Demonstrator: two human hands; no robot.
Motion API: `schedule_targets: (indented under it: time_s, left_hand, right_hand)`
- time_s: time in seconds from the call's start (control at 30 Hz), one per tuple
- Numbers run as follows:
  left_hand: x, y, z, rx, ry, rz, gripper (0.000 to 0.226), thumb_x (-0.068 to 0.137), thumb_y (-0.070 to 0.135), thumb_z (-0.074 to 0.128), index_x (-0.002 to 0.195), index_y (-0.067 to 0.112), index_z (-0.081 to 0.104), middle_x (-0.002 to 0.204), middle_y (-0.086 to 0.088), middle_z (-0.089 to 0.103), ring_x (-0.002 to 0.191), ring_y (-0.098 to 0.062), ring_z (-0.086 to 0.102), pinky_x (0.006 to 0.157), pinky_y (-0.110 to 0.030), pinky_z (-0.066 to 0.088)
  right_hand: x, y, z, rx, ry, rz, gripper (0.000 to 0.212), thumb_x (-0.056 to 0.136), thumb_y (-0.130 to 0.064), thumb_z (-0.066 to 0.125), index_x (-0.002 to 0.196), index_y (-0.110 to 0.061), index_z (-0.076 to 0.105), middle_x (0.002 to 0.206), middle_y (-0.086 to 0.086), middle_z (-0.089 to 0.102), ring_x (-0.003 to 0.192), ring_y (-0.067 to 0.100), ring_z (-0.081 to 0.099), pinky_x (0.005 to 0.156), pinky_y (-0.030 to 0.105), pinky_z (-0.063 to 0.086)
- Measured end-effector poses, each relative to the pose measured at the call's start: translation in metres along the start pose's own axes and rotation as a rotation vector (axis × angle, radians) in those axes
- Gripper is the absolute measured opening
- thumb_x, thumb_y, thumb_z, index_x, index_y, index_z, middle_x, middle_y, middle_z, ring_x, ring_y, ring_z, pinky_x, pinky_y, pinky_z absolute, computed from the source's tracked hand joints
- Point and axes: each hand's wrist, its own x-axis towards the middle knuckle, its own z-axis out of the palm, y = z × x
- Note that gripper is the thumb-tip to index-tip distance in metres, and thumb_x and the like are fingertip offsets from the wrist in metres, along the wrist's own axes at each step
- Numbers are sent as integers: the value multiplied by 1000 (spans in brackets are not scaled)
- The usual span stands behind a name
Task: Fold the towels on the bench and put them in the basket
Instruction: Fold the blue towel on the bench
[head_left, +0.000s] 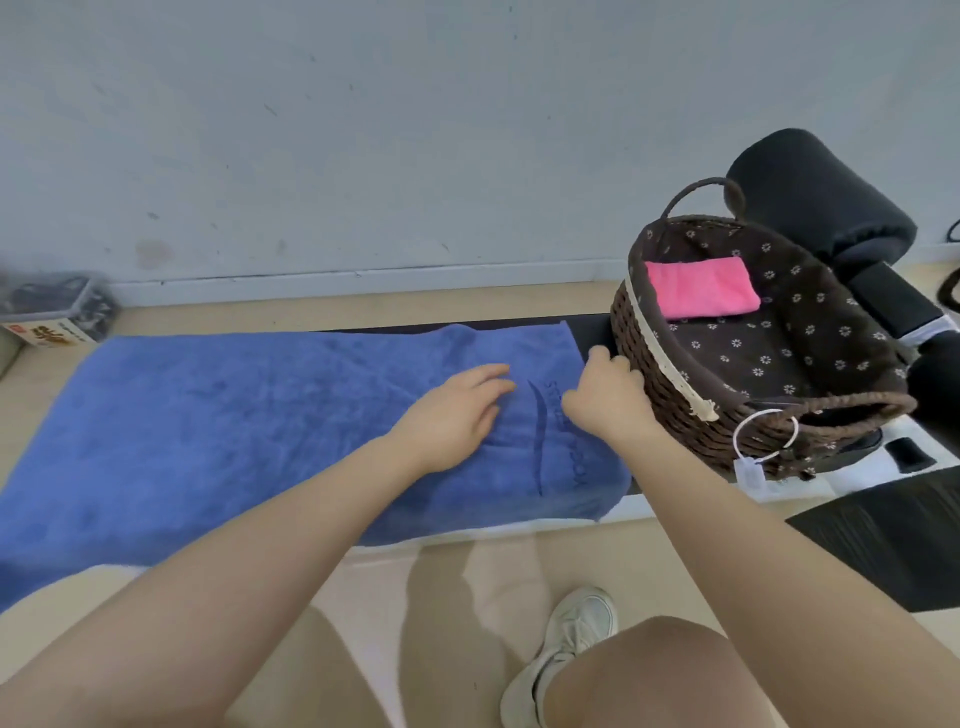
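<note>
A large blue towel (234, 426) lies spread flat along the bench (592, 327), with a dark printed logo near its right end. My left hand (452, 410) rests open on the towel beside the logo, fingers straight and relaxed. My right hand (608, 389) hovers over the towel's right edge, fingers curled loosely, right against the woven side of the brown wicker basket (670, 410). The basket stands at the right end of the bench. Inside it lies a folded pink towel (701, 288) on the flower-patterned lining.
A grey wall runs behind the bench. A clear box (52, 304) with dark items sits on the floor at the far left. A black office chair (831, 218) stands behind the basket. My knee and a white shoe (566, 654) are below, on the tan floor.
</note>
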Motion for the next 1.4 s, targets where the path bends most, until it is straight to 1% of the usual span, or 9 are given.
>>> schedule_targets:
  time_s: [0.33, 0.53, 0.63, 0.77, 0.87, 0.97, 1.1, 1.3, 1.4]
  left_hand:
    - [33, -61, 3, 234, -151, -292, 64, 99, 48, 21, 150, 17, 0, 159, -3, -7, 147, -22, -5, 120, -35, 1]
    - [56, -65, 7, 215, -92, -308, 64, 98, 50, 18, 150, 18, -1, 159, -2, -7, 147, -21, -4, 119, -36, -1]
    - [71, -64, 9, 208, -86, -328, 63, 98, 49, 17, 150, 17, -1, 159, -3, -6, 147, -21, -5, 119, -35, -2]
    - [81, -64, 10, 110, -3, -337, 61, 100, 40, 22, 150, 10, 3, 159, -6, 0, 147, -21, 0, 119, -33, 0]
    - [65, -62, 2, 50, 130, -216, 54, 101, 26, 29, 149, 6, 13, 158, -9, 9, 146, -21, 7, 119, -30, 3]
    - [24, -54, 3, 122, 85, -199, 69, 92, 49, 11, 149, 11, 14, 159, -4, 6, 147, -19, 4, 118, -32, 1]
    - [-14, -65, 12, 258, -62, -287, 96, 68, 68, -12, 151, 21, 0, 159, 3, -5, 147, -16, -5, 118, -35, -2]
    - [-27, -57, 6, 260, -91, -403, 72, 95, 57, 18, 150, 15, -3, 159, -2, -8, 147, -19, -5, 119, -36, 0]
    - [-46, -31, 17, 253, -102, -290, 69, 97, 53, 20, 150, 16, -2, 159, -2, -9, 147, -19, -6, 119, -35, -1]
  right_hand:
    - [71, -35, 14, -43, 116, -28, 38, 91, -2, 39, 124, -11, 56, 131, 13, 46, 122, 33, 37, 93, 38, 37]
    - [85, -33, 16, -109, 159, -61, 35, 91, 1, 42, 125, -3, 47, 139, 6, 32, 84, 32, 55, 65, 32, 36]
    - [94, -39, 18, -242, 219, -70, 50, 90, 1, 44, 138, 3, 30, 147, 12, 21, 111, 31, 54, 78, 34, 43]
    - [87, -45, 29, -249, 190, -89, 61, 96, -13, 38, 149, -4, 8, 157, 13, -15, 146, 31, 4, 117, 38, 17]
    - [58, -51, 43, -228, 162, -341, 55, 101, -30, 30, 151, -14, 11, 158, 9, -13, 147, 23, -6, 118, 40, -1]
    - [32, -49, 58, -194, 20, -473, 54, 101, -39, 25, 151, -21, 11, 160, 3, -5, 147, 18, -4, 118, 38, -2]
    - [17, -19, 62, -295, -5, -362, 57, 99, -49, 19, 151, -31, 1, 160, -3, -7, 147, 15, -6, 118, 36, -3]
    - [-28, 40, 52, -304, 28, -142, 62, 98, -51, 17, 151, -25, -3, 160, -2, -9, 147, 16, -7, 118, 36, -2]
    - [-50, 59, 50, -202, 31, -137, 59, 101, -44, 22, 151, -16, 10, 160, 2, 2, 148, 18, 2, 118, 37, 6]
